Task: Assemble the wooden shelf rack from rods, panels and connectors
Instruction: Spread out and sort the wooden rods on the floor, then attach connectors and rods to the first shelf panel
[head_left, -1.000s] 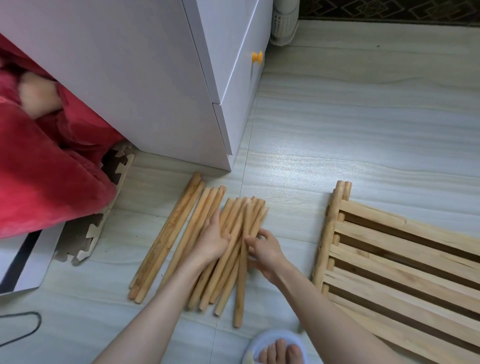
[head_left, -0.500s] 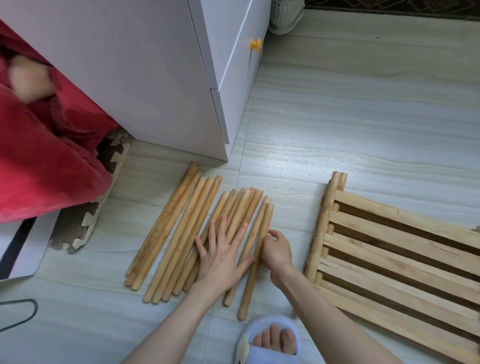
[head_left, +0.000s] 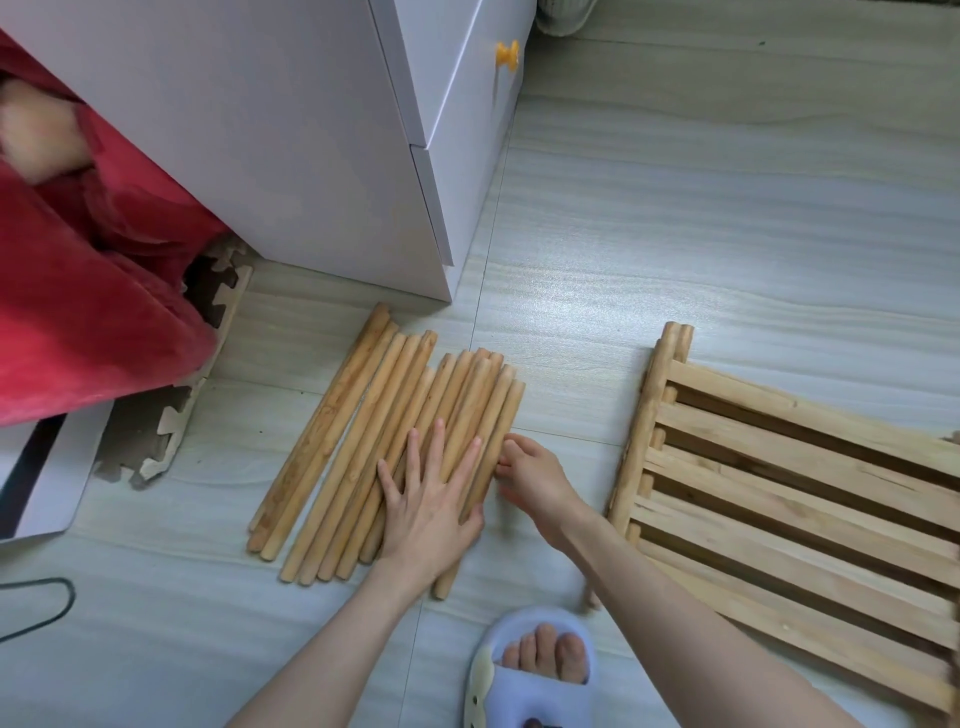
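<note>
Several light wooden rods (head_left: 363, 415) lie side by side on the pale floor, slanting up to the right. My left hand (head_left: 431, 499) lies flat on the right part of the bundle, fingers spread and straight. My right hand (head_left: 530, 475) is just right of the bundle, its bent fingertips touching the side of the outermost rod. To the right, a stack of slatted wooden panels (head_left: 779, 493) rests flat on the floor, apart from the rods.
A white cabinet (head_left: 311, 130) with an orange knob (head_left: 506, 54) stands just behind the rods. A red blanket (head_left: 78, 286) and foam puzzle mats (head_left: 171, 415) sit at the left. My foot in a blue slipper (head_left: 540, 670) is below the hands.
The loose rods have been pushed together into a tighter row. My left hand has flattened and spread over them; my right hand now touches the outermost rod's side.
</note>
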